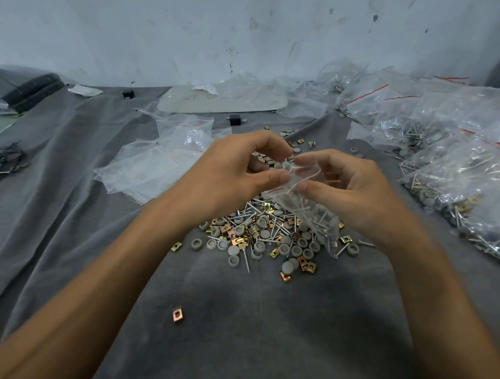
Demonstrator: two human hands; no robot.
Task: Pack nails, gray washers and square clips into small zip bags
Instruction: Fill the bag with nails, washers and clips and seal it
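I hold a small zip bag point(313, 211) in both hands over the middle of the gray-clothed tabletop point(252, 325). My left hand point(238, 169) pinches one side of its open mouth between thumb and curled fingers, and my right hand point(353, 190) pinches the other side the same way. The bag hangs tilted down toward the near right, with nails and gray washers already lying in its lower end. Right beneath it and between my wrists is the loose pile point(255, 237) of nails point(246, 258), washers point(197, 244) and brass-colored clips point(176, 246); the bag's bottom touches the pile's right side. One stray clip point(177, 313) lies apart toward the near edge. Empty bags point(147, 171) lie flat just beyond my left hand. Filled bags point(464, 174) are heaped along the right edge. My hands hide the far part of the pile and the bag's mouth.
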